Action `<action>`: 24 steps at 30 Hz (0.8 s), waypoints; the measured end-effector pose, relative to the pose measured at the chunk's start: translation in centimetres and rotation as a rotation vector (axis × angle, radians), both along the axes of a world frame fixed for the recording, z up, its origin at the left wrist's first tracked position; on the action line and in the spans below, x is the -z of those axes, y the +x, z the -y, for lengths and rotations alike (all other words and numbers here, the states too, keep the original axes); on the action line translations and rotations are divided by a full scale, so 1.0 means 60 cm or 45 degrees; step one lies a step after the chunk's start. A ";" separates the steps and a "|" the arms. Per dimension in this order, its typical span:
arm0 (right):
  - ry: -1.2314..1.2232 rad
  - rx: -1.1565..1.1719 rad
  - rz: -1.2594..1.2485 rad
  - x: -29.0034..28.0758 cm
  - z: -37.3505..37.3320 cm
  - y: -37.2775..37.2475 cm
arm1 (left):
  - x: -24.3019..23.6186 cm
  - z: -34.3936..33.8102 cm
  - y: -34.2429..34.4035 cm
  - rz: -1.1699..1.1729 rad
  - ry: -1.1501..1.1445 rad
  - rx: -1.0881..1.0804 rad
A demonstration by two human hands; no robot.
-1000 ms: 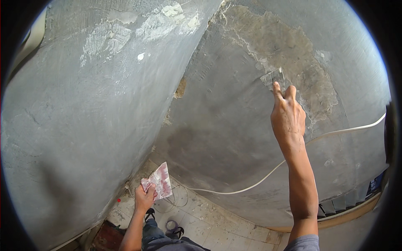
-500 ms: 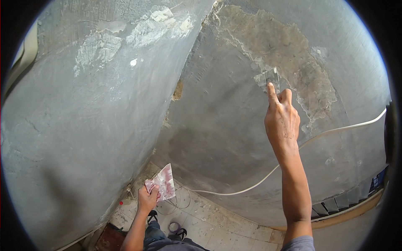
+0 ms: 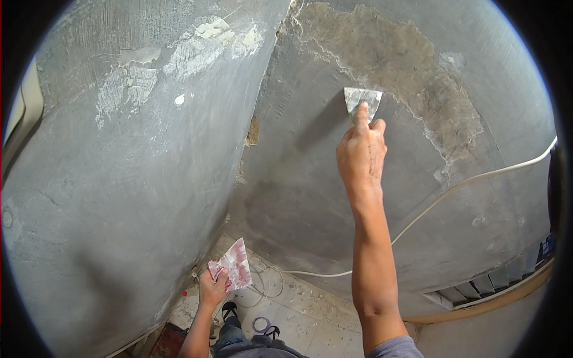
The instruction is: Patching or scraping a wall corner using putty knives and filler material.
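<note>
My right hand (image 3: 363, 152) reaches up to the grey wall (image 3: 310, 173) with its fingers closed round a putty knife (image 3: 369, 95). The index finger lies along the wide metal blade, which is smeared with pale filler and sits just below a bare brown patch (image 3: 412, 65) with ragged, flaking edges. Whether the blade touches the wall I cannot tell; its shadow falls to the lower left. Low down, my left hand (image 3: 213, 287) grips a flat, pink-and-white smeared plate (image 3: 236, 265) with a slanted edge, thumb on its face.
A white cable (image 3: 471, 179) droops across the right wall toward the floor. The left wall (image 3: 137, 179) carries rough white filler (image 3: 197, 53). Below lie a tiled floor (image 3: 298, 322), a purple ring (image 3: 261, 324) near my feet, and a louvred opening (image 3: 477, 286) at the right.
My right hand has moved left with the putty knife, whose blade now shows broad and flat instead of tilted at the patch's edge. The left hand keeps its hold on the smeared plate.
</note>
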State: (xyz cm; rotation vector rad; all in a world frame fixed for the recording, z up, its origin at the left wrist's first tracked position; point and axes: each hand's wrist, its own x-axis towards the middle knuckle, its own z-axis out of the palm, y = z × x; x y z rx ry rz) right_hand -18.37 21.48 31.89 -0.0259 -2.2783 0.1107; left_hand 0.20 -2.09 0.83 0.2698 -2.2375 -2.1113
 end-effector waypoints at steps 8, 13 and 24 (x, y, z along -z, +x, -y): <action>-0.034 -0.147 -0.132 -0.027 0.005 0.005 | -0.002 -0.007 -0.005 -0.034 0.022 -0.035; -0.071 -0.039 0.008 -0.004 0.006 0.002 | 0.002 -0.004 -0.011 -0.064 -0.008 -0.011; -0.237 -0.168 -0.299 -0.010 0.031 -0.030 | 0.007 0.002 -0.004 -0.080 0.036 -0.018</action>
